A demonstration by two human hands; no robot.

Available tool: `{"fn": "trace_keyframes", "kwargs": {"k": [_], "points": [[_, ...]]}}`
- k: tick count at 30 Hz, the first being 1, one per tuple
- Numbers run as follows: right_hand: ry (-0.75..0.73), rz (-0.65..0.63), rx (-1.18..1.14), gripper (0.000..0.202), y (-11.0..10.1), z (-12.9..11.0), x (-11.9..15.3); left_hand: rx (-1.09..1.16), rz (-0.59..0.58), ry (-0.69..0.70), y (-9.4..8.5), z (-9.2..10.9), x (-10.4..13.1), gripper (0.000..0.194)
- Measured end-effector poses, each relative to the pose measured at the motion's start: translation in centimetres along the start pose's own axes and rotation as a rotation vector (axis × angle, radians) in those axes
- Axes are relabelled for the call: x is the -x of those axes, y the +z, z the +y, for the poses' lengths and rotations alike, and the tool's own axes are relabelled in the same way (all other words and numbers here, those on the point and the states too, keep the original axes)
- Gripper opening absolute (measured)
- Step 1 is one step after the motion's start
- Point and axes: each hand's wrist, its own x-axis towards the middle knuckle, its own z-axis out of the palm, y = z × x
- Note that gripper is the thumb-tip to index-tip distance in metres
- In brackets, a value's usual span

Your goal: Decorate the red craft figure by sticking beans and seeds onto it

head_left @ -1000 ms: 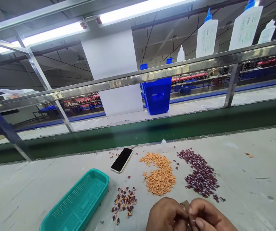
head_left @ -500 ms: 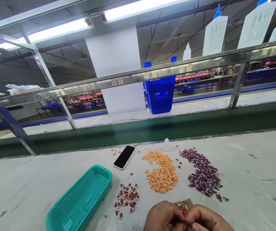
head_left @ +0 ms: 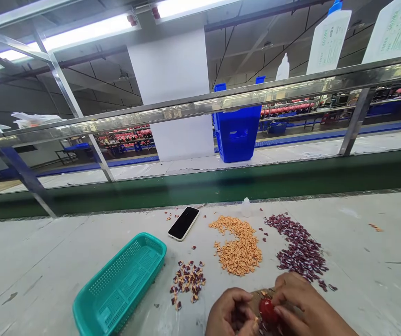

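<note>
Both hands are meeting at the near edge of the grey worktop (head_left: 361,261). The left hand (head_left: 230,312) and right hand (head_left: 300,305) are each closing a grip on a small red round piece (head_left: 267,310), beside piles of orange pieces (head_left: 238,247) and dark maroon pieces (head_left: 301,252).

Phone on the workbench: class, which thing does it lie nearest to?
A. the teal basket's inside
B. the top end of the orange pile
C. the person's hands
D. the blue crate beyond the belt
B: the phone lies screen-up on the bench just left of the upper end of the orange pile, apart from the teal basket and well above both hands.
</note>
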Motion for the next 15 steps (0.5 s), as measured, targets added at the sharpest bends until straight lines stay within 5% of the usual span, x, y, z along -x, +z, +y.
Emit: {"fn": "trace_keyframes", "kwargs": {"k": [7,15], "points": [[-0.03,0.028,0.113,0.015,0.6,-0.6,-0.4,0.075,0.008,0.042,0.0,-1.3,-0.1,0.055],[0.085,0.05,-0.382,0.024,1.5,-2.3,0.2,0.186,0.062,0.088,1.2,-0.9,0.0,0.058]]}}
